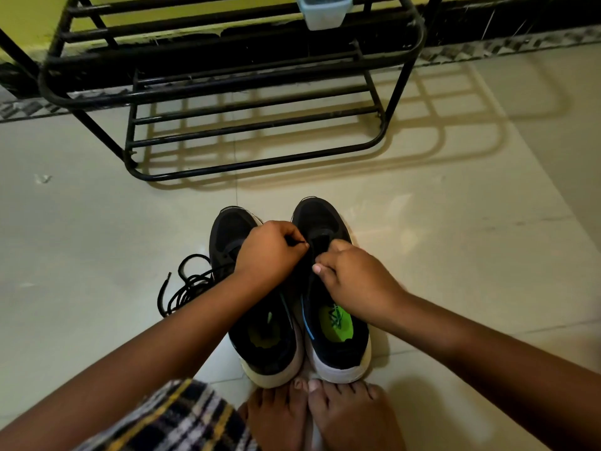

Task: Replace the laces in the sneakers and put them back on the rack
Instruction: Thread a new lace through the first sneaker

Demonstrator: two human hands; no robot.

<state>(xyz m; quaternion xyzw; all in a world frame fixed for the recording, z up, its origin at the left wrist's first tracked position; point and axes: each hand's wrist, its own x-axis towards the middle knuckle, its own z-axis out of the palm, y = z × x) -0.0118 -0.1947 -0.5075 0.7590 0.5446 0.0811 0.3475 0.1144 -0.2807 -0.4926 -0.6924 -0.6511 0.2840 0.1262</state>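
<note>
Two black sneakers with white soles stand side by side on the floor, toes pointing to the rack: the left sneaker (260, 346) and the right sneaker (335, 346) with a green insole. My left hand (270, 252) pinches the tip of a black lace at the right sneaker's eyelets. My right hand (354, 284) grips the lace area on the same shoe, fingers curled. A loose black lace (185, 284) lies tangled on the floor left of the sneakers.
A black metal shoe rack (253, 125) stands ahead against a yellow wall, with a pale plastic box (325, 11) on an upper shelf. My bare feet (318, 415) touch the sneakers' heels. Beige tile floor (455, 255) lies all around.
</note>
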